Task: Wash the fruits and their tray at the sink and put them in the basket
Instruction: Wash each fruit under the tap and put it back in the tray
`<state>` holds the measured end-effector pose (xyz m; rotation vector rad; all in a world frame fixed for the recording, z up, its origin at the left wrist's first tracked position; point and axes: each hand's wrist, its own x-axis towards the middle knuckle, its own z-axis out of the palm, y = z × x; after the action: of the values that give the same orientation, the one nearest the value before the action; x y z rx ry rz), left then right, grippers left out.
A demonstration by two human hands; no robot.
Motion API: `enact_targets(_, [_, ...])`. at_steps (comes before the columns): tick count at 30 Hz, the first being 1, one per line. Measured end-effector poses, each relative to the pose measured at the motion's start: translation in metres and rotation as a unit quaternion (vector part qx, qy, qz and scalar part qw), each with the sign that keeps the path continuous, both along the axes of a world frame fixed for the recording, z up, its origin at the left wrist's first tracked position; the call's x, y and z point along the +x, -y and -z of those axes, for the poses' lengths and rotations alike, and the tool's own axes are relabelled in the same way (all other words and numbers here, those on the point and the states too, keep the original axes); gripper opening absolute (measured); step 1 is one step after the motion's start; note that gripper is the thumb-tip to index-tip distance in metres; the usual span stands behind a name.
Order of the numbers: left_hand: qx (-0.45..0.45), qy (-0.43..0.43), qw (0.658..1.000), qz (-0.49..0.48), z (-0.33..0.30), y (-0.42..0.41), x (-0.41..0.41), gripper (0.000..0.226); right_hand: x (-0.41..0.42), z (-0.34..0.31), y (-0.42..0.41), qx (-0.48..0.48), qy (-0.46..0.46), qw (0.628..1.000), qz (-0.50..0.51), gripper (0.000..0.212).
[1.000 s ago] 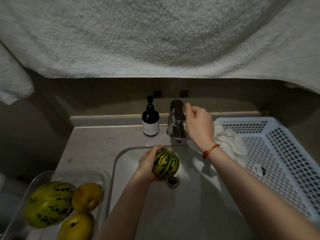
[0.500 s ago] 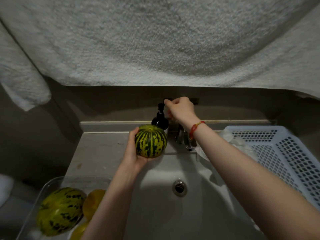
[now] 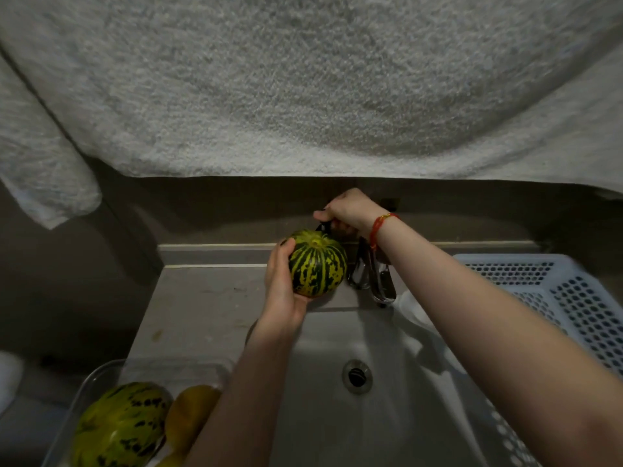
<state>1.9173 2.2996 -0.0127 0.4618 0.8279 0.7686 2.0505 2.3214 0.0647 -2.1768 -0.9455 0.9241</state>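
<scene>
Two hands up at the back of the sink, and each grip is busy. The left hand cups a small striped melon from the side, fingers wrapped round it, holding it in the air over the tabletop just behind the sink's back edge. Just beyond that melon, the right hand is curled down over the black pump of a soap bottle; the bottle itself sits hidden behind the fruit. A red cord bracelet rings that wrist. Immediately right of the melon stands the chrome tap, spout leaning toward the basin. Below the grips, the drain sits in the middle of the bowl. Far right, a white perforated basket with white cloth at its near corner. Down at lower left, well away from both grips, a clear tray holds a bigger striped melon and yellow fruit beside it. Overhead hangs a pale towel.
</scene>
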Motion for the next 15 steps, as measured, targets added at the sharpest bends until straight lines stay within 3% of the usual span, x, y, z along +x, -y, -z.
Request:
enact_targets(6, [-0.019,0.027,0.999,-0.009,0.0027,0.0045,0.0011,0.05,-0.0038,0.0031,0.0013,0.01,-0.064,0.998,0.021,0.014])
enact_targets(15, [-0.025,0.036,0.999,-0.01,0.0019,0.0068,0.0001,0.054,-0.0074,0.0059,0.0082,0.042,-0.069,0.996,0.023,0.018])
